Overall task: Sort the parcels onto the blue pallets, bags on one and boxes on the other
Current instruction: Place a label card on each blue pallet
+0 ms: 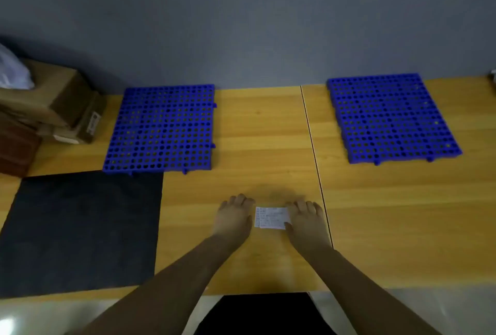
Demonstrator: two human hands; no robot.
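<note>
wooden table (268, 125) | black mat (80, 232) front left | white printed slip (271, 217) near front edge | grey wall (241, 13) behind

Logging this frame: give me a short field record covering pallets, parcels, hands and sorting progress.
pallets: left blue perforated plastic pallet, right blue pallet, neither carrying parcels
parcels: brown cardboard boxes stacked far left, white plastic bag on top
hands: left hand and right hand resting on wooden table, flanking small white printed slip; right touches it
other: black mat front left
progress: nothing sorted yet
</note>
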